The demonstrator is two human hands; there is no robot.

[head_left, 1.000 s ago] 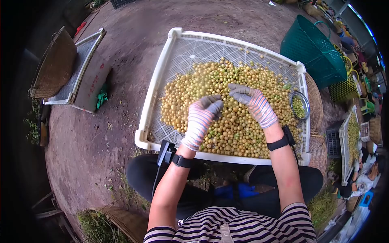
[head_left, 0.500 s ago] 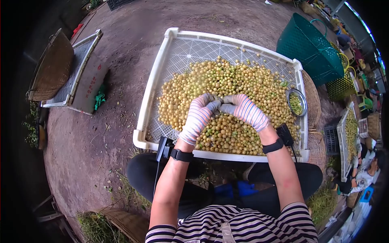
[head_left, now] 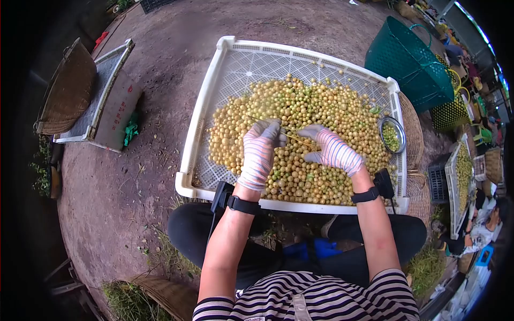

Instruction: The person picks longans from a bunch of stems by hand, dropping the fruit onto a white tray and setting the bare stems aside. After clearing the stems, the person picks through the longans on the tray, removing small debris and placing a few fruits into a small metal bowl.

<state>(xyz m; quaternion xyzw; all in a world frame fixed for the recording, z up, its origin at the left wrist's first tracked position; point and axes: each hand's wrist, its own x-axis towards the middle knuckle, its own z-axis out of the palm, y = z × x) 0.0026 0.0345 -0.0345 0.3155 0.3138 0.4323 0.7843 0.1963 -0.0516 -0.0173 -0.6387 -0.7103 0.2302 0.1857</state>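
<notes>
A white plastic tray (head_left: 202,112) bears a wide heap of small yellow-green round fruits (head_left: 300,179). Over the middle of the heap, my left hand (head_left: 261,150), in a striped glove with grey fingertips, is closed on a thin stem (head_left: 292,135) that sticks out to the right. My right hand (head_left: 334,150), gloved alike, is just right of the stem with thumb and fingers apart, holding nothing that I can see. A round metal bowl (head_left: 403,140) with greener fruits sits at the tray's right side.
Green basket (head_left: 401,59) and a yellow-black basket (head_left: 447,115) stand at the upper right. At left, a wicker basket (head_left: 69,88) leans by a crate (head_left: 115,109). Another fruit tray (head_left: 454,187) and a person (head_left: 484,227) are at far right. Stems fill a basket (head_left: 160,291) lower left.
My hands have moved apart from where they met over the heap. My right hand has opened and shifted right, and the stem now shows between them.
</notes>
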